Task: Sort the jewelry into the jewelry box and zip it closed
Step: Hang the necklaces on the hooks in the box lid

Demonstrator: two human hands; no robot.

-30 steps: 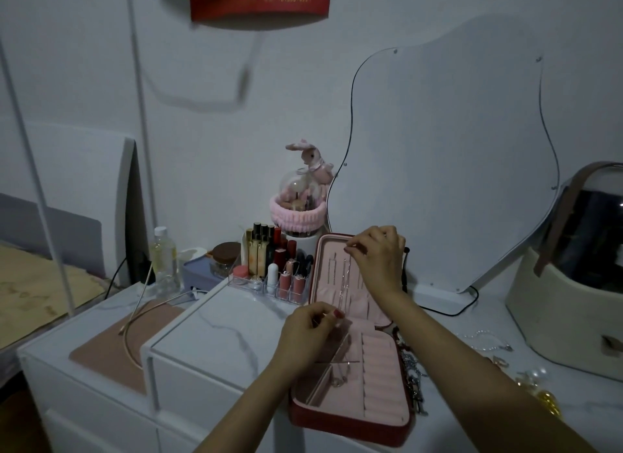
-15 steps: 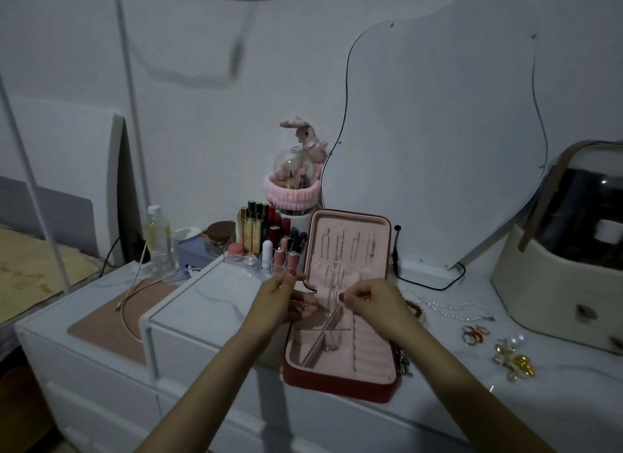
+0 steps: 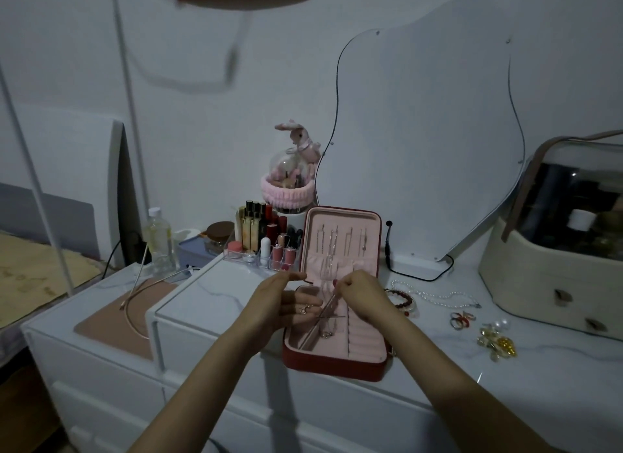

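The red jewelry box lies open near the counter's front edge, its pink lid upright and a small ring resting in its tray. The left hand hovers at the box's left side, palm up with fingers loosely spread and a small ring-like piece lying on them, while the right hand, over the hinge, pinches a fine chain hanging from the lid. Toward the counter's right side lie a beaded bracelet, pearl necklace, rings and a gold brooch.
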